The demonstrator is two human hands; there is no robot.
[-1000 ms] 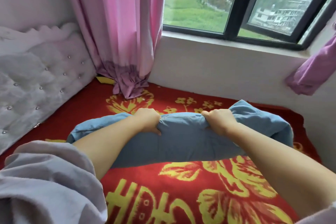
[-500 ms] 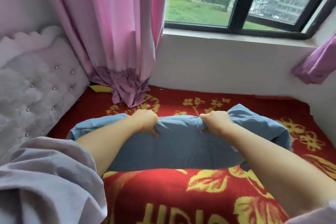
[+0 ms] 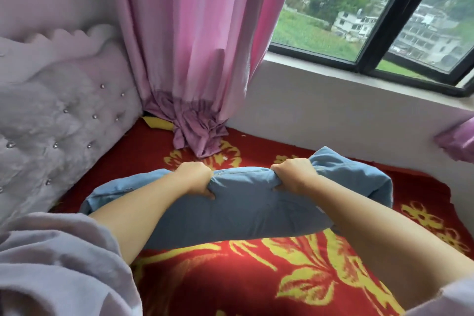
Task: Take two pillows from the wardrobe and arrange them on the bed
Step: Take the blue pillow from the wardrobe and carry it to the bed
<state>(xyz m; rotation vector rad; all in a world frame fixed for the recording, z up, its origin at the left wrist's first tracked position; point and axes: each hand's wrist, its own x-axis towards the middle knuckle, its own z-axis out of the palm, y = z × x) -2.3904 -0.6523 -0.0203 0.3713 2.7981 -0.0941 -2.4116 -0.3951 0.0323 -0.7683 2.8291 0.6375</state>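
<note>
Blue pillow [image 3: 246, 208] lies across the bed [image 3: 256, 277], lengthwise parallel to the window-side edge, roughly mid-bed w/ its left end toward the headboard [image 3: 59, 120] but not touching it. Both hands are on its far long edge. Left hand [image 3: 196, 178] is clenched on a bunch of the pillow fabric, knuckles up, thumb tucked under on the near side. Right hand [image 3: 295, 174] does the same a bit to the right, fingers curled over the edge, cloth pinched into folds btw the two fists. Pillow's right end puffs up higher than the left, which looks flat and limp. Both forearms are bare, stretched fwd over the red bedspread w/ yellow flower print; pale lilac sleeve [image 3: 56, 264] pushed up at the near left corner. Pink curtain [image 3: 195, 46] hangs in the far corner by the headboard, its gathered hem resting on the bed just beyond the left hand. Black-framed window [image 3: 379, 33] runs along the far edge above a white wall ledge. A second bit of purple curtain [image 3: 459, 138] shows at the right edge.
</note>
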